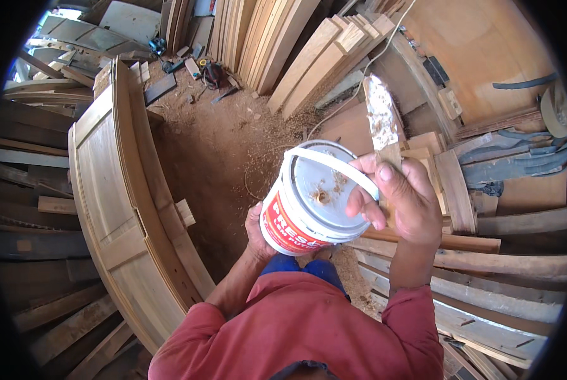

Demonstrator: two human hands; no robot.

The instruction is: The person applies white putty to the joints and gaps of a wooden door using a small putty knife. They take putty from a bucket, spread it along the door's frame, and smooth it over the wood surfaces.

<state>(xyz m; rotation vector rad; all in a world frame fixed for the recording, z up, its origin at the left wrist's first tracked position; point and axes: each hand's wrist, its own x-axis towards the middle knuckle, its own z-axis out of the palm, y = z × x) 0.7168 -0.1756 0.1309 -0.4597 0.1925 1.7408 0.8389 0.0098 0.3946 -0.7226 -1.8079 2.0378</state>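
My left hand cups a white plastic tub with a red label from below and behind. Its white lid is on, smeared with brown paste, and its white bail handle stands up over the lid. My right hand rests its fingers on the tub's right rim and grips a flat wooden stick, which points up and away. The stick's blade is caked with pale paste. Both red sleeves come in from the lower edge.
A large unfinished wooden door lies at my left. Planks lean at the back, curved wooden pieces lie at the right. The dirt floor carries sawdust, tools and a white cord.
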